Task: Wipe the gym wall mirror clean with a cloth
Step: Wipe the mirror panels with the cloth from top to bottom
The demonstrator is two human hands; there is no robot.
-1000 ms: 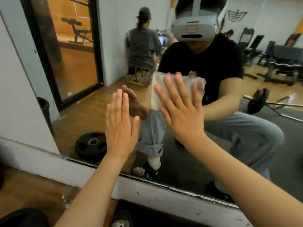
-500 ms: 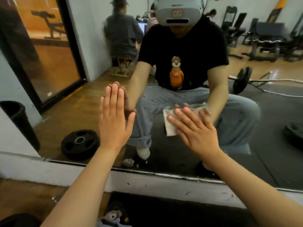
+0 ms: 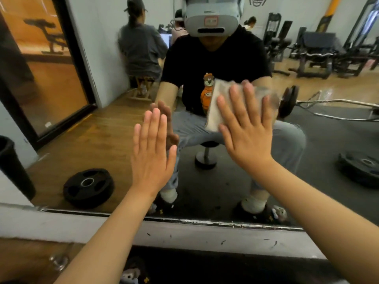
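The wall mirror [image 3: 102,140] fills most of the view, reaching down to a chipped lower edge. A pale folded cloth [image 3: 217,107] lies flat against the glass at centre right. My right hand [image 3: 246,132] presses it to the mirror with straight, spread fingers; the cloth's right part is blurred. My left hand [image 3: 152,152] rests flat on the glass to the left of the cloth, fingers straight and together, holding nothing.
A grey wall ledge [image 3: 205,236] runs under the mirror. The glass reflects me seated on a stool, a black weight plate [image 3: 88,187], a barbell [image 3: 328,103], gym machines, and a seated person [image 3: 141,46] behind. A black bin [image 3: 12,167] stands at left.
My right hand has swept the cloth down the glass and then back up and to the right. My left hand stays flat on the mirror in about the same spot.
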